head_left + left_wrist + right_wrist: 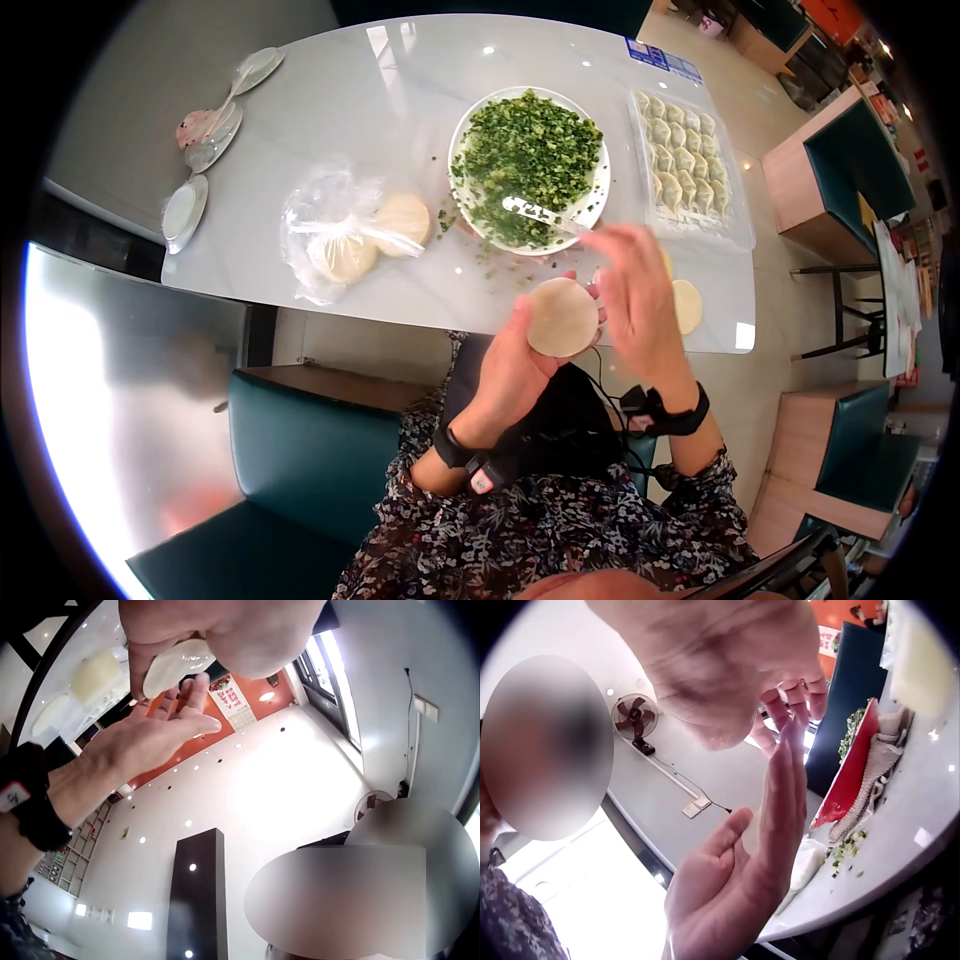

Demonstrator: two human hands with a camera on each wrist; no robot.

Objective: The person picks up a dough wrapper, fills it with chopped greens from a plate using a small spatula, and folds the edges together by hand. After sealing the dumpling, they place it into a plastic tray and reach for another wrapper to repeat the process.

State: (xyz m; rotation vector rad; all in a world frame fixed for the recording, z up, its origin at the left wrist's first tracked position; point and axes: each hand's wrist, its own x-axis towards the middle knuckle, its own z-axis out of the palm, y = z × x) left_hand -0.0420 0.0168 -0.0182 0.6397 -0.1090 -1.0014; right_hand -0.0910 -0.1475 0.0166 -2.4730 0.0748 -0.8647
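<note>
My left hand (505,375) holds a round, flat dumpling wrapper (562,318) across its palm, thumb at the near edge and fingertips showing past the far side. The wrapper appears pale and thin in the left wrist view. My right hand (640,295) hovers just to its right, fingers loosely bent with nothing between them; the left wrist view shows its fingertips close to the wrapper. Beyond both hands stands a plate (457,135) of chopped green filling (530,150). A white slotted spoon (535,212) lies in it, its handle end near my right fingers in the head view.
More wrappers (687,307) lie at the right, partly behind my right hand. A clear tray (650,225) holds rows of folded dumplings (685,160). Dough rounds (403,222) sit by a plastic bag (320,225) at the left. Small dishes (185,215) line the left edge; green bits are scattered near the plate.
</note>
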